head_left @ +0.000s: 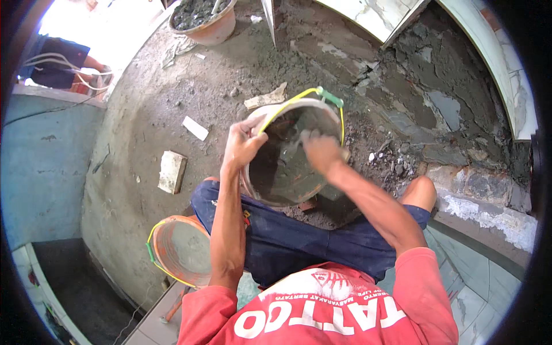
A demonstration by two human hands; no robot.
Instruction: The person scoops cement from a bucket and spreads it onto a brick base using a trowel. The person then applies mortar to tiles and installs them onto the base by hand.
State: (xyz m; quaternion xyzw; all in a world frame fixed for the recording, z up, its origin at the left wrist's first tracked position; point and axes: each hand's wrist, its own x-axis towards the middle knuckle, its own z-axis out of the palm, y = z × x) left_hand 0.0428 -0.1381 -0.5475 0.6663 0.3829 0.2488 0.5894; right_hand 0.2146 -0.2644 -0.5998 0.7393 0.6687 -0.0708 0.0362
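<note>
Between my knees stands a pale bucket (pixel 308 103) with a yellow handle and a green grip (pixel 329 97). Inside it is a wet grey mix (pixel 293 172). My left hand (pixel 244 142) is closed on the bucket's left rim, next to the handle. Down in the bucket, my right hand (pixel 322 150) is curled like a fist and smeared by motion. Whatever it holds is hidden or too blurred to name. An orange bucket (pixel 157 244) with grey contents sits by my left thigh.
A tub of dark mortar (pixel 215 31) stands at the far left. On the dirt floor lie a pale block (pixel 172 172), a white tile piece (pixel 195 128) and a broken piece (pixel 265 96). Rough mortar (pixel 425 109) covers the right side. Another person's hand (pixel 89 75) shows beyond the blue wall.
</note>
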